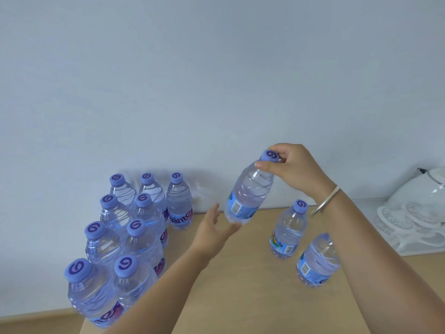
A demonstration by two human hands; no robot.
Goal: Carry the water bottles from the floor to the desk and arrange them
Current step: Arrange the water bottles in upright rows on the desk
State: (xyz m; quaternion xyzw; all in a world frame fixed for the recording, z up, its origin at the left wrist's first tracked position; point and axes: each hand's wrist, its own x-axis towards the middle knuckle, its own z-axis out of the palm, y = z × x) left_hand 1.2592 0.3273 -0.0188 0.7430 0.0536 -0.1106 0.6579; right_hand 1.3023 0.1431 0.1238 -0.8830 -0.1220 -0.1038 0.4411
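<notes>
Right hand (296,169) fingers pinch the cap of a tilted bottle (249,191) above the bench (240,273), base swinging toward the left hand (212,229), fingers spread just under it. Packed rows (134,227) sit left.

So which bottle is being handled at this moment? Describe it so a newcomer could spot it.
Start at the wooden desk against the pale wall. Above its middle, the right hand pinches the held bottle by its purple cap. It alone is tilted and lifted off the surface; all the others stand upright.
</notes>
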